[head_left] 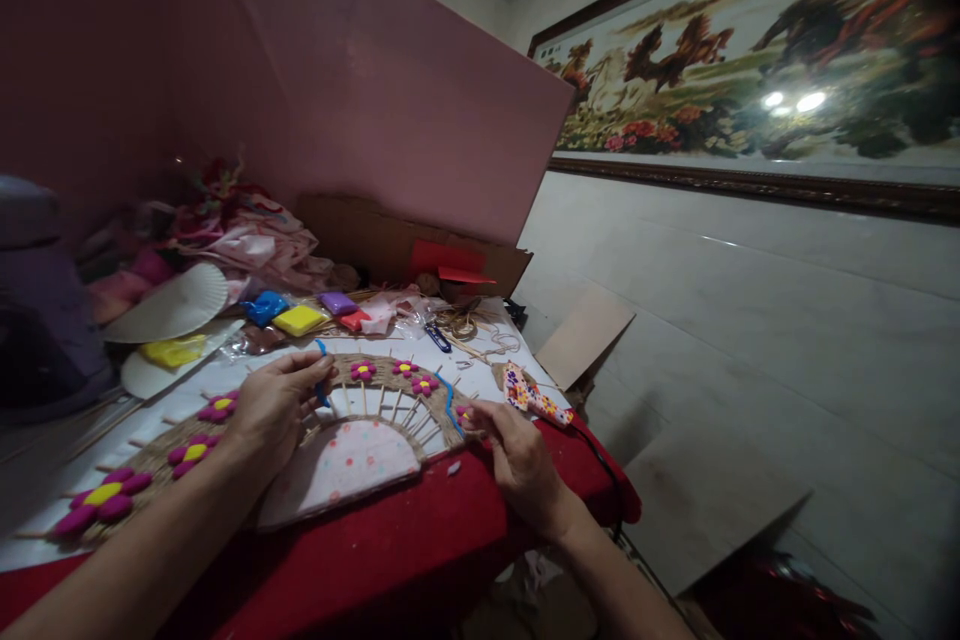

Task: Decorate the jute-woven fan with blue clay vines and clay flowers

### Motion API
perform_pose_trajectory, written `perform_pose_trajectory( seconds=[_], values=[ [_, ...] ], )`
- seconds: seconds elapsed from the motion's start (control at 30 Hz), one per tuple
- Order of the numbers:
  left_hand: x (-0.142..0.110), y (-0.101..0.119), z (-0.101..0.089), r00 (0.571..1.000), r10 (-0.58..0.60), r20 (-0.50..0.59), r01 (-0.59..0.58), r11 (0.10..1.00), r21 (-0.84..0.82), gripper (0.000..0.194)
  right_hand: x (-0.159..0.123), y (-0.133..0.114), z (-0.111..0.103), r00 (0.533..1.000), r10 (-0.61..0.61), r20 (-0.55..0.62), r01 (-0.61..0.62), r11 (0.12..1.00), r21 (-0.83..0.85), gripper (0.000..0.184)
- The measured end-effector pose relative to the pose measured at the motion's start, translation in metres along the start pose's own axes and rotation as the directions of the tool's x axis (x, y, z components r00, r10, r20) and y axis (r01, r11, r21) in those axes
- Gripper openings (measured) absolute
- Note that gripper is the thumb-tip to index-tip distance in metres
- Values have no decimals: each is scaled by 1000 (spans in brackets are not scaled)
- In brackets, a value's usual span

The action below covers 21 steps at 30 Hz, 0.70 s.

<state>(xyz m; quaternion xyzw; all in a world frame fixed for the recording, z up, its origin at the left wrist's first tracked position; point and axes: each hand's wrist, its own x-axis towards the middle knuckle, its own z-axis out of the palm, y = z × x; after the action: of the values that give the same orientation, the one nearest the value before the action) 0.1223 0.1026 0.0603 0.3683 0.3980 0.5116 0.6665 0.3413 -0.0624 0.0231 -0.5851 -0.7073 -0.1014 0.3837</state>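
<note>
A fan-shaped piece of woven twine (394,372) with thin wooden sticks lies on the table, its half-round base (352,465) covered in dotted pale cloth. Magenta clay flowers with yellow centres (193,453) are spread along the twine band. My left hand (274,410) is closed, thumb and fingertips pinching a thin blue clay strip (322,390) at the band's left part. A second wavy blue clay strip (450,400) lies across the band's right part. My right hand (517,460) pinches at its lower end, beside a partly hidden flower.
Coloured clay packets (300,320), white paper plates (176,305) and a blue-handled cutter (437,338) lie behind the fan. A flower-patterned cloth piece (536,398) is at the right. A red cloth (420,540) hangs over the front edge; cardboard (360,230) stands at the back.
</note>
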Motion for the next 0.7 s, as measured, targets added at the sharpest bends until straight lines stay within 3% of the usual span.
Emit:
perform_pose_trajectory(
  seconds=[0.17, 0.43, 0.7],
  values=[
    [0, -1, 0, 1000, 6, 12, -6, 1000, -11, 12, -1, 1, 5, 995, -24, 96, 24, 1000, -1, 41],
    [0, 0, 3, 1000, 11, 5, -11, 1000, 5, 13, -3, -2, 0, 1000, 19, -19, -18, 1000, 18, 37],
    [-2, 1, 2, 1000, 16, 6, -16, 1000, 14, 15, -1, -2, 9, 998, -55, 43, 56, 998, -34, 37]
  ],
)
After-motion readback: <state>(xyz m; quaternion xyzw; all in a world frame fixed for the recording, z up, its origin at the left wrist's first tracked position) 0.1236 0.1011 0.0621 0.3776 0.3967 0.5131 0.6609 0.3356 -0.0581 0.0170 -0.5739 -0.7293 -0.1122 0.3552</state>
